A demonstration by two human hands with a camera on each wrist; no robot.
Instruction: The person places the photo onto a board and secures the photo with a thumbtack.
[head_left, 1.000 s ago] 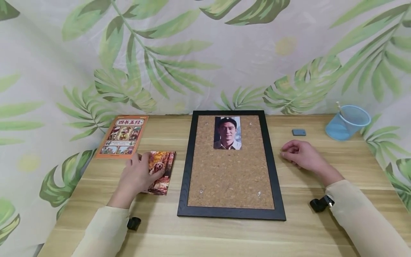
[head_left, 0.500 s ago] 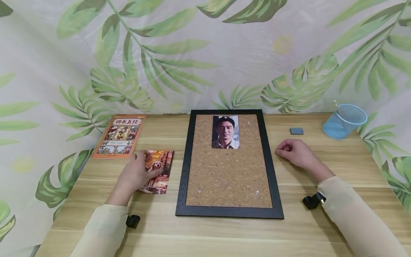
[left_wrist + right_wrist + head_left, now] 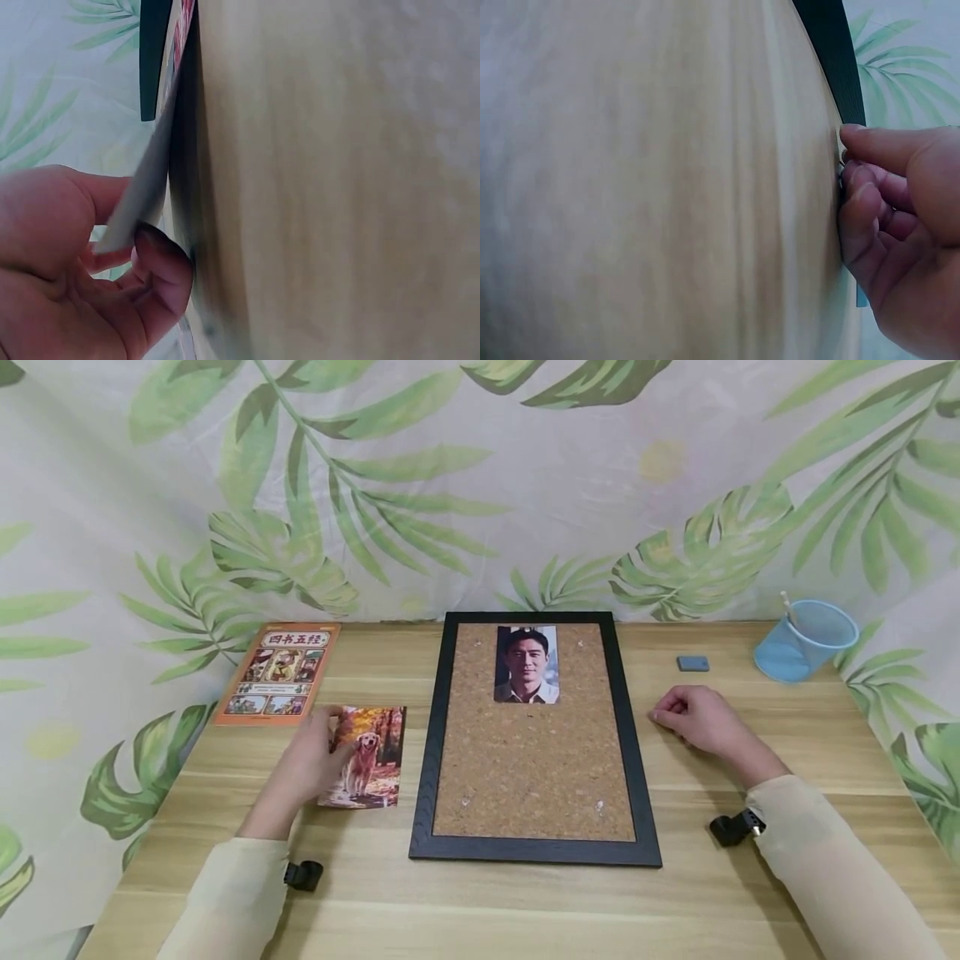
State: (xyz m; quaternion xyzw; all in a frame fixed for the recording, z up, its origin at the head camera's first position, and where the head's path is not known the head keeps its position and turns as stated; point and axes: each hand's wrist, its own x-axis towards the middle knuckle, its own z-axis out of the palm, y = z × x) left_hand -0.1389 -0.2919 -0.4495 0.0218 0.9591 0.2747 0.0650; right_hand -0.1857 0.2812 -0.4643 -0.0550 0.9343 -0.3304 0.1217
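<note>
My left hand pinches the left edge of a photo print of a golden dog. In the left wrist view, the print's pale back tilts up off the table between thumb and fingers. Right of the board, my right hand is held low over the table, fingers curled. Its thumb and forefinger tips meet round a tiny thing that looks like a pushpin, mostly hidden. Between the hands lies a black-framed cork board with a portrait photo pinned near its top.
Clear pushpins sit near the cork's corners, including one pushpin at lower right. An orange comic-style book lies at the back left. A small blue-grey block and a blue mesh cup holding a thin stick stand at the back right.
My left hand has lifted the dog photo's left edge, and its thumb has drawn back to that edge, showing more of the picture. The right hand stays nearly in place.
</note>
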